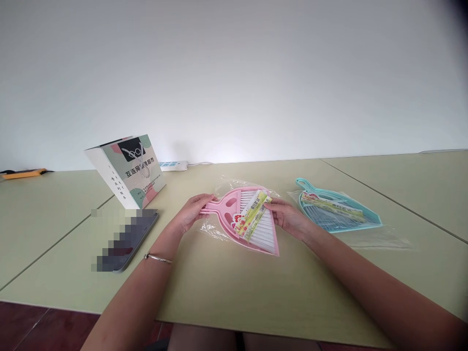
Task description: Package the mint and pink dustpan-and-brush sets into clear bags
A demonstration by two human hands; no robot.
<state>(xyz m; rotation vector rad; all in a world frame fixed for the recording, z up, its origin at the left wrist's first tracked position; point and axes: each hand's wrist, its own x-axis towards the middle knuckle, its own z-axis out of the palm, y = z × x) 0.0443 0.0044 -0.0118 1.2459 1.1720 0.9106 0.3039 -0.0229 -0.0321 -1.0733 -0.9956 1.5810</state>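
Note:
A pink dustpan and brush set (231, 204) in a clear plastic bag is held between my two hands above the table. My left hand (193, 210) is closed around its handle end. At the opposite side, my right hand (287, 218) grips the edge by the white bristles, thumb on top and the other fingers partly hidden beneath. A yellow-green paper label (252, 217) with red mushrooms lies slantwise across the bristles. To the right of my right hand, a turquoise dustpan and brush set (338, 212), also bagged, lies on the table with its handle pointing away.
On the left stands a tilted paper gift bag (137, 170) with a rope handle. A phone (133, 243), partly pixelated, lies before it. A white power strip (175, 165) and an orange-black object (25, 173) sit near the wall. The table's (234, 297) front edge is close to my lap.

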